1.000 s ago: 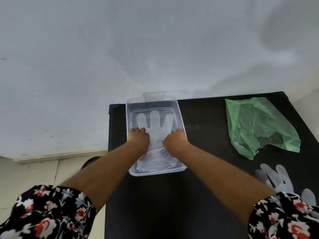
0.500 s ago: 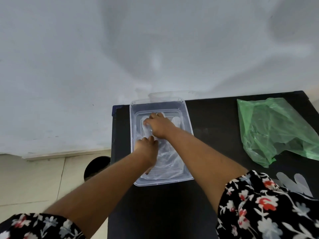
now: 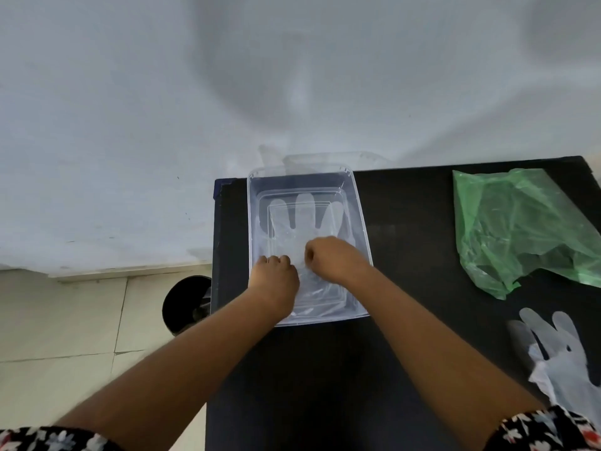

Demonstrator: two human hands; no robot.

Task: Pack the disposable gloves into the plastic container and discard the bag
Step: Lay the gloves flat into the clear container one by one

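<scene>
A thin, clear glove lies flat in the clear container on the black table, its fingers pointing away. Both hands rest on its cuff end with fingers curled under, left hand and right hand; whether either pinches the film cannot be told. Smoothing outward would likely flatten the slippery film, leaving room for the gloves near the crinkled green bag.

- A black table carries everything.
- The clear plastic container sits at its far left.
- The green bag lies right of the container.
- Loose gloves lie nearer than the bag.
</scene>
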